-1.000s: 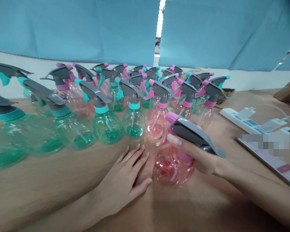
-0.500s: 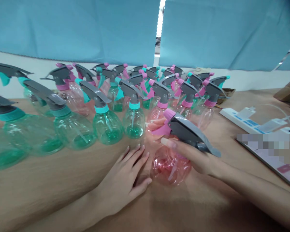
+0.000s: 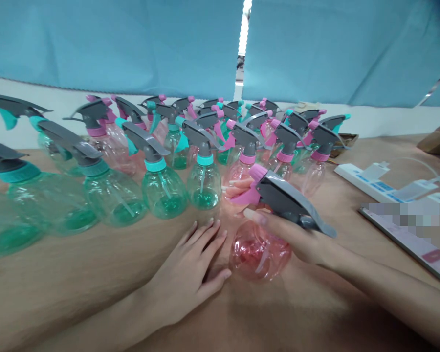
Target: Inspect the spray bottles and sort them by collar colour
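Observation:
A pink spray bottle [image 3: 258,256] with a grey head and pink trigger is in front of me, its nozzle pointing up and left. My right hand [image 3: 293,232] is wrapped round its neck, with the thumb on the near side and fingertips showing behind the trigger. My left hand [image 3: 196,269] lies flat on the wooden table [image 3: 124,283], fingers stretched out, just left of the bottle's base and holding nothing. Beyond it stand a green spray bottle [image 3: 204,188] with a turquoise collar and another green spray bottle [image 3: 165,195].
Several more green and pink spray bottles crowd the table's back and left, among them a large green one [image 3: 112,195]. At the right lie a white power strip [image 3: 355,178] with plugs and a flat tablet-like slab [image 3: 399,239]. A blue curtain [image 3: 132,44] hangs behind.
Both hands and the held spray bottle keep the same pose. The whole view has shifted only very slightly.

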`<state>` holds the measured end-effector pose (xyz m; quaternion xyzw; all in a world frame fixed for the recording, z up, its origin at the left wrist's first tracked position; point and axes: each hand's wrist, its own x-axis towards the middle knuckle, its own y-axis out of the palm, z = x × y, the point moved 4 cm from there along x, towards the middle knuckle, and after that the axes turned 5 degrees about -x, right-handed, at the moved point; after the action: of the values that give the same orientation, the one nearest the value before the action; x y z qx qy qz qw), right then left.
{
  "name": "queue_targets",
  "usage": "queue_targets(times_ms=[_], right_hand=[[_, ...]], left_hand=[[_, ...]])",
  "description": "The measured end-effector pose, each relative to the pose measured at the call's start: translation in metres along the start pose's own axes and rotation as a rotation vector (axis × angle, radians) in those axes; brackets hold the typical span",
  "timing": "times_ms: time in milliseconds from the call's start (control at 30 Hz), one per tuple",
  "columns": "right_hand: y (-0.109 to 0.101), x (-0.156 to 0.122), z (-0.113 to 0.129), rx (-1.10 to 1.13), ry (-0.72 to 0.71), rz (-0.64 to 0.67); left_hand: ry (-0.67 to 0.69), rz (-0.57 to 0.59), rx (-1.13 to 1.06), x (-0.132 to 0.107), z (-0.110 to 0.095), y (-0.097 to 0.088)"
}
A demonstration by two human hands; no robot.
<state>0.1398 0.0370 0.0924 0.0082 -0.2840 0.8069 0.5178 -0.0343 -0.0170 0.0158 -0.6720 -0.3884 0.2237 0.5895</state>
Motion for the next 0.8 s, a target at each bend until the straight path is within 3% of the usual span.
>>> queue_targets(times_ms=[167, 300, 467, 800], right_hand=[[0.0071, 0.0044, 0.0067, -0.022, -0.027, 0.044], [0.007, 0.0058, 0.0075, -0.112, -0.113, -0.013], [0.0088, 0.0026, 0.0008, -0.187, -0.083, 0.064], [0.0077, 0.0031, 0.0029, -0.227, -0.106, 0.04]], left_hand=[[0.015, -0.001, -0.004, -0.0003, -0.0001, -0.0002], [-0.001, 0.003, -0.018, 0.0006, 0.0002, -0.001], [-0.017, 0.031, -0.028, 0.0012, -0.0009, -0.0021], [-0.012, 0.011, -0.043, 0.0007, 0.0009, 0.0004]])
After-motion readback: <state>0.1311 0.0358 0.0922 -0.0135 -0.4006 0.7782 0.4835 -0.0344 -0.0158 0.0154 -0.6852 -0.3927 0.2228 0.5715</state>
